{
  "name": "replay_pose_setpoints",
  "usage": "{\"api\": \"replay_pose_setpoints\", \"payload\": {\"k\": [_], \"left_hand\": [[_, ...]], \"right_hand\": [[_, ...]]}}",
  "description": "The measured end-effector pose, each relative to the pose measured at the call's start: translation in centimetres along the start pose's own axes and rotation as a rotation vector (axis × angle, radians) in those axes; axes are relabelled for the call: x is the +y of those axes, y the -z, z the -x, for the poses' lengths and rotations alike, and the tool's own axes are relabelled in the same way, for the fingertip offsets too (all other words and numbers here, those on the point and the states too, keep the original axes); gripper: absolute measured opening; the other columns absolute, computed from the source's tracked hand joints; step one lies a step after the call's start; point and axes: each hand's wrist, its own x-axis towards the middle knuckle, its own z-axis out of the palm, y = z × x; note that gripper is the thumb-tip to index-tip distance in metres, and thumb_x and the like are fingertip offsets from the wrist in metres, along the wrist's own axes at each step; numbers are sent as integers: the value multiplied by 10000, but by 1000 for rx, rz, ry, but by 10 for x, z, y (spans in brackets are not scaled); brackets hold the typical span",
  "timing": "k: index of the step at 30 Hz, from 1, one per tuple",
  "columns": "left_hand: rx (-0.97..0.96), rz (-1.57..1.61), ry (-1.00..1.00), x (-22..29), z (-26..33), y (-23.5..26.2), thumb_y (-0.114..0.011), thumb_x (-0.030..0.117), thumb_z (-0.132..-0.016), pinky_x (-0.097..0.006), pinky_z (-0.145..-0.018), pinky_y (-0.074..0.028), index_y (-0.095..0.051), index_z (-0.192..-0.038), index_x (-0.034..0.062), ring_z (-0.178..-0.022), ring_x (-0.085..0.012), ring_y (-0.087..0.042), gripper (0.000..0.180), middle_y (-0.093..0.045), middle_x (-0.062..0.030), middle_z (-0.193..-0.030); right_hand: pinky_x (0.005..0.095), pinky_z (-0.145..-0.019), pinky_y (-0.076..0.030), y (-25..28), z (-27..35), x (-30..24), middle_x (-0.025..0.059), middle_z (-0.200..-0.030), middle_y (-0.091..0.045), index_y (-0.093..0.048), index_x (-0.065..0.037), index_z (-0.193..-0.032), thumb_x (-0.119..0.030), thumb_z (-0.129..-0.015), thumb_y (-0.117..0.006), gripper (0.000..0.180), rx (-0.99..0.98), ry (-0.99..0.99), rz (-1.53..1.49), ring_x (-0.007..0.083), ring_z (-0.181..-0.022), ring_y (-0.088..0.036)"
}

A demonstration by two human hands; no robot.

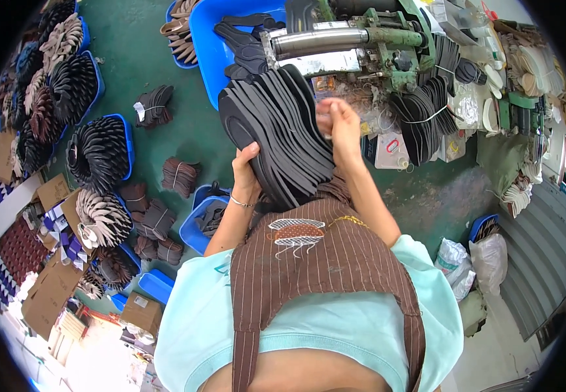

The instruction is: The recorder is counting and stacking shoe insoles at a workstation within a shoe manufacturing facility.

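Observation:
A thick stack of dark grey shoe soles (276, 130) is upright in front of my apron, its layers fanned slightly apart. My left hand (246, 171) grips its near left side, the thumb lying on the outer sole. Just right of the stack, my right hand (341, 127) is raised with curled fingers, partly smeared by motion. Whatever those fingers pinch, if anything, is too small to make out. Behind the stack stands a blue tub (208, 49) with loose dark soles (240, 49) in it.
A green machine with shiny metal rollers (322, 42) stands just beyond the stack. Tied bundles of dark soles (420, 121) lie to its right. Blue baskets of coiled soles (97, 153) line the left, with tied bundles (180, 176) on the green floor. A smaller blue bin (194, 225) is near my left forearm.

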Motion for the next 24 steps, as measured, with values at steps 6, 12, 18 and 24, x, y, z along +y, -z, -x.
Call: {"api": "replay_pose_setpoints", "payload": {"k": [6,12,18,24], "left_hand": [[-35,117,15,13,1,-10,-626,255,-721,-384,-867,-503,-448,-1201,-58,-938,-289,-604,600,-572,-185,-1093],[-7,-9,-5,9,-1,-9,-637,288,-729,-385,-866,-505,-464,-1181,-73,-923,-286,-612,604,-586,-183,-1075],[-2,-44,9,8,0,-9,-635,288,-740,-376,-840,-519,-474,-1170,-76,-918,-279,-616,586,-586,-188,-1071],[22,-46,1,8,1,-17,-615,330,-774,-373,-841,-512,-511,-1132,-69,-922,-279,-617,546,-605,-180,-1061]], "right_hand": [[150,-605,-378,-2,14,-1,-37,-789,-581,-576,-11,-1098,-228,-966,-444,286,-192,-45,-43,25,-658,-491],[154,-650,-397,12,6,8,-52,-859,-597,-580,-8,-1097,-194,-965,-446,264,-243,2,6,4,-727,-500],[194,-575,-399,23,-31,21,0,-807,-608,-589,5,-990,-279,-973,-432,325,235,253,153,50,-654,-502],[202,-533,-325,3,1,20,-54,-691,-527,-593,-87,-806,-407,-945,-457,374,-210,-43,36,41,-591,-429]]}}
